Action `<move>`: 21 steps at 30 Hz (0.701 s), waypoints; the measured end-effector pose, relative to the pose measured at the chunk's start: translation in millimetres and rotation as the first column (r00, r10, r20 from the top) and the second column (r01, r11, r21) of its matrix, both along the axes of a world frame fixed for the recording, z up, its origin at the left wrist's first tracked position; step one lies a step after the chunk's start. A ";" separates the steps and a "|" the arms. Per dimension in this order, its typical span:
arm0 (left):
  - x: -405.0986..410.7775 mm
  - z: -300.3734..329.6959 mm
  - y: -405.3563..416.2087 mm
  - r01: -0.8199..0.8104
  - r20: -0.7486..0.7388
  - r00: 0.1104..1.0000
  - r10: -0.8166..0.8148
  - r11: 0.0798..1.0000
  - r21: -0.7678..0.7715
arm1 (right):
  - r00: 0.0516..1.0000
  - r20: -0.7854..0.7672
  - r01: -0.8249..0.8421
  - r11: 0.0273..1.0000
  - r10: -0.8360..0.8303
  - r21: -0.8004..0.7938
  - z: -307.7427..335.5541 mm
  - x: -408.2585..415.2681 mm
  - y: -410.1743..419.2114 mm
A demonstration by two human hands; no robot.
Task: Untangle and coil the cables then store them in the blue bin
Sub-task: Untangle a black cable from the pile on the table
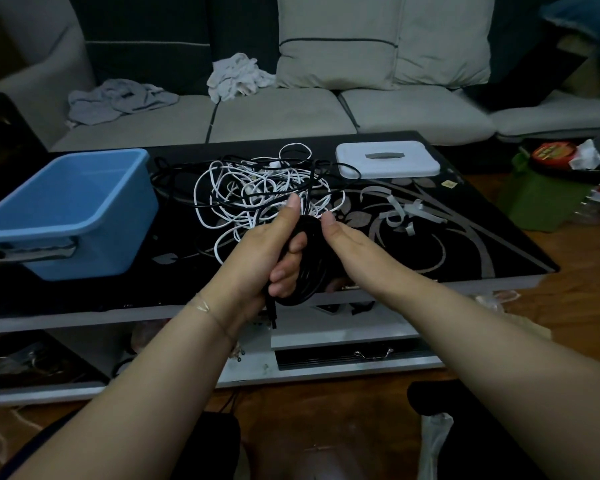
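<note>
A: What was nearest the camera?

B: Two bare forearms reaching over the near edge of the black glass table (465,244). The left hand (271,251) gripped a black cable coil (309,268), fingers curled through its loops and thumb pointing up. One loose end of that cable hung down below the fist.

A: And the other hand?

B: The right hand (340,233) lay against the coil's right side. Its thumb was straight; its fingers were hidden behind the coil, so I could not tell whether they held it.

A: Where was the rest of the cabling?

B: Just beyond the hands, mid-table, sat a tangle of white cables (257,192) with black cables (174,174) threaded through it and trailing left.

A: The bin?

B: The blue bin (94,233) stood at the left of the table, just beside the tangle. A white lidded box (388,161) sat at the far right, touching a cable loop. Behind everything stood a grey sofa (274,119) with crumpled cloths (236,77) on it.
</note>
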State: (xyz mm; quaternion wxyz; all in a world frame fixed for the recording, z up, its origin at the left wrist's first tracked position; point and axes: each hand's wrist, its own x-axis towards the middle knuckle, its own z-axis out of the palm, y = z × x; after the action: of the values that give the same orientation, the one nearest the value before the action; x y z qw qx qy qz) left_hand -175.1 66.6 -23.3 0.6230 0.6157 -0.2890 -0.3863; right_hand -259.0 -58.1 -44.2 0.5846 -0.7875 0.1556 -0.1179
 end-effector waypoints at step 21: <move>-17.4 -13.0 -24.4 -0.322 0.128 0.932 0.340 0.936 -0.139 | 0.855 0.298 0.516 0.751 -0.424 -0.411 -1.2 24.2 3.9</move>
State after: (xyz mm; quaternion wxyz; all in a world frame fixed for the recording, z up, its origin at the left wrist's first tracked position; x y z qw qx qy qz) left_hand -192.6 42.2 -36.3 0.6904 0.6457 -0.2491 -0.2108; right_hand -234.8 -54.3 -45.4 0.3352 -0.8270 0.2600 -0.3690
